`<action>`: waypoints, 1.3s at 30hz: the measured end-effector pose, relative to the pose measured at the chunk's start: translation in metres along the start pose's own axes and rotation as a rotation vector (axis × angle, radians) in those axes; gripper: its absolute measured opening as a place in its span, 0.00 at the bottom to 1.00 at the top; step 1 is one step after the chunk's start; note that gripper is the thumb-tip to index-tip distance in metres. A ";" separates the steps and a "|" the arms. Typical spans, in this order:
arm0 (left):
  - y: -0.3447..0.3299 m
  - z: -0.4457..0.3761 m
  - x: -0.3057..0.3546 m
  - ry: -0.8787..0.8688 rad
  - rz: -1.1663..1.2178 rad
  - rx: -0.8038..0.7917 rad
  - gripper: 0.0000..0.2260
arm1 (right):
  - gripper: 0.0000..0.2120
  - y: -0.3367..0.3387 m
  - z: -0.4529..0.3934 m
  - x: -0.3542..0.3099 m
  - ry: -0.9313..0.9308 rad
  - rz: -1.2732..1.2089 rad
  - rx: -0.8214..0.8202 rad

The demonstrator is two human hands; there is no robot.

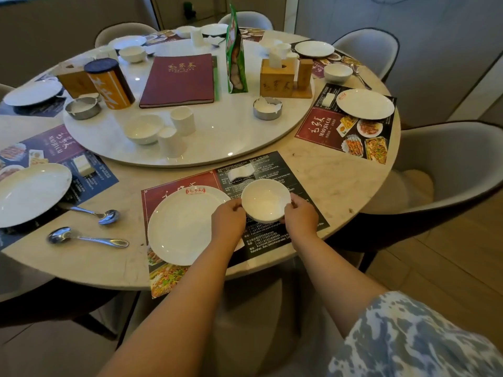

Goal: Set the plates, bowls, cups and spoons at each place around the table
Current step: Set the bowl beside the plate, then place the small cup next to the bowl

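Note:
I hold a small white bowl [265,200] between both hands over the dark placemat [275,240] at the near place. My left hand [228,220] grips its left side, my right hand [300,217] its right side. A white plate [182,227] lies on the same mat, just left of the bowl. Two spoons [89,239] [100,214] lie on the table to the left. On the turntable [217,137] stand another bowl [143,129] and two white cups [183,120] [170,141].
The turntable also carries a red menu [178,78], an orange tin [109,83], a green packet [235,55], wooden tissue holders [277,77] and two metal ashtrays [267,108]. Other places around the table hold plates [364,103] [30,193]. Grey chairs [446,164] ring the table.

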State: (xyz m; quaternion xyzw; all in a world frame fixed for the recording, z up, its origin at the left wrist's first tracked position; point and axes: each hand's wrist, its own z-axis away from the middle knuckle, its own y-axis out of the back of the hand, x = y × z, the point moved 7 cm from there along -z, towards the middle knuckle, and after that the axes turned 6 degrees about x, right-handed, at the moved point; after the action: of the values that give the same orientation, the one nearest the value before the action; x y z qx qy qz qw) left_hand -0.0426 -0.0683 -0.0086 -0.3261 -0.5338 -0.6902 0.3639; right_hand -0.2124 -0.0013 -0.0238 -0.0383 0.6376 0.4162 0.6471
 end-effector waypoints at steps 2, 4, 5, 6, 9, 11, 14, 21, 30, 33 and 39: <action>0.002 0.000 0.000 0.004 -0.008 0.002 0.17 | 0.21 0.002 0.002 -0.004 0.052 0.181 0.038; 0.010 0.000 0.002 0.005 0.027 0.025 0.16 | 0.23 0.001 0.007 -0.016 0.162 0.264 0.102; 0.016 -0.001 0.003 0.005 0.058 0.041 0.16 | 0.22 -0.003 0.010 -0.024 0.212 0.260 0.107; 0.023 -0.003 0.003 0.006 0.080 0.062 0.16 | 0.21 -0.009 0.013 -0.031 0.254 0.251 0.092; 0.052 -0.018 0.000 0.011 0.113 0.133 0.13 | 0.18 -0.037 0.022 -0.057 0.324 0.175 -0.024; 0.075 -0.031 -0.005 0.038 0.153 0.182 0.12 | 0.16 -0.059 0.027 -0.075 0.359 0.110 -0.108; 0.109 -0.057 -0.011 0.060 0.214 0.228 0.12 | 0.14 -0.097 0.029 -0.102 0.414 0.096 -0.196; 0.167 -0.142 -0.031 0.049 0.066 0.309 0.14 | 0.22 -0.199 0.008 -0.174 0.446 0.065 -0.310; 0.161 -0.215 -0.056 -0.248 -0.407 0.146 0.22 | 0.34 -0.289 -0.032 -0.218 0.524 0.182 -0.257; 0.157 -0.217 -0.060 -0.276 -0.444 0.161 0.22 | 0.34 -0.297 -0.037 -0.217 0.556 0.213 -0.252; 0.164 -0.209 -0.042 -0.246 -0.236 0.271 0.16 | 0.33 -0.265 -0.037 -0.209 0.474 -0.050 -0.260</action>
State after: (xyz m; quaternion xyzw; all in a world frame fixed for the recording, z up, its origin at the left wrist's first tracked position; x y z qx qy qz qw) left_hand 0.1061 -0.2923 -0.0076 -0.2911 -0.6966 -0.6048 0.2534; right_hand -0.0527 -0.2979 0.0212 -0.2330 0.7114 0.4578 0.4795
